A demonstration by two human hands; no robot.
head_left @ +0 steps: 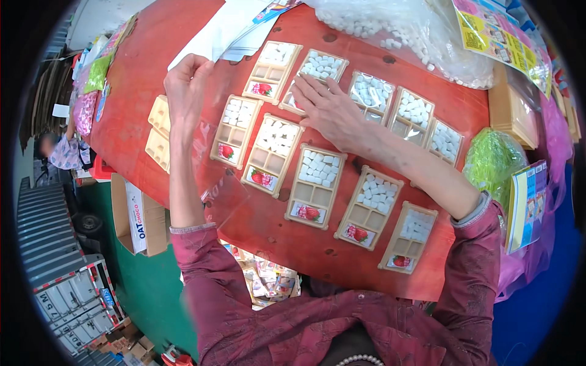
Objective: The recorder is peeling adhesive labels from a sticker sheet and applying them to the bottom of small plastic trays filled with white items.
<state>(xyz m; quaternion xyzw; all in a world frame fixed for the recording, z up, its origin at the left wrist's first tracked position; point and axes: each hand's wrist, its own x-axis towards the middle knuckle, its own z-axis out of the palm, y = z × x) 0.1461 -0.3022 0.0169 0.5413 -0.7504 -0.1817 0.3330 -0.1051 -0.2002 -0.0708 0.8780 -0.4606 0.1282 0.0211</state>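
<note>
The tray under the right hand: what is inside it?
The tray holds small white pieces in its upper part. The right hand covers its lower compartments, so their contents cannot be seen.

Red table (152,73) carries compartment trays (315,186) and plastic bag (421,30).

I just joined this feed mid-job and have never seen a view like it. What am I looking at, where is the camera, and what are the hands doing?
There is no machine here: a person works with bare hands. The one picture comes from a wide camera on the person's head, looking down, so edges bend. On the red table lie beige trays in rows, each partly filled with small white pieces. A clear bag of more white pieces sits at the far side. The right hand rests flat on a tray. The left hand is raised beside the trays; a grip cannot be made out.
</note>
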